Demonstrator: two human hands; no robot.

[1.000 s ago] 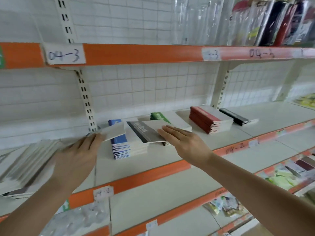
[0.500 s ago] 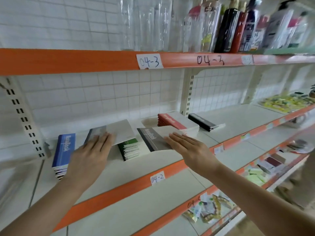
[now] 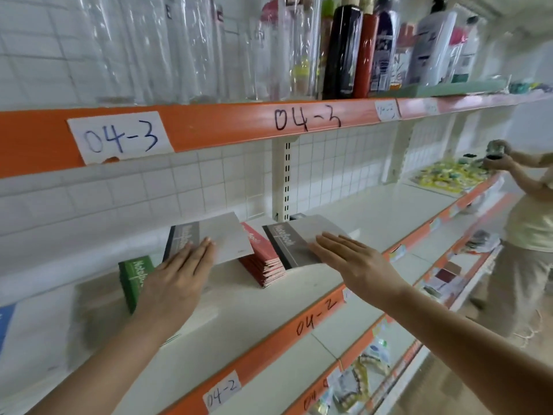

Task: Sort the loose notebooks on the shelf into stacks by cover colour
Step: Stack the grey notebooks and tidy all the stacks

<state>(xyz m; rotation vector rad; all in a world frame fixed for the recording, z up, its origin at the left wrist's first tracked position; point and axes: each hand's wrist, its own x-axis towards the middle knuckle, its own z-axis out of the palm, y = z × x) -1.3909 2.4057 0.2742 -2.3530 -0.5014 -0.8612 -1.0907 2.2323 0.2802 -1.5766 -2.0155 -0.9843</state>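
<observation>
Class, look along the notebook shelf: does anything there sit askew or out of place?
Yes. A grey notebook under the left hand lies tilted, overlapping the red stack and a green stack. Another grey notebook under the right hand also lies at an angle beside the red stack.
</observation>
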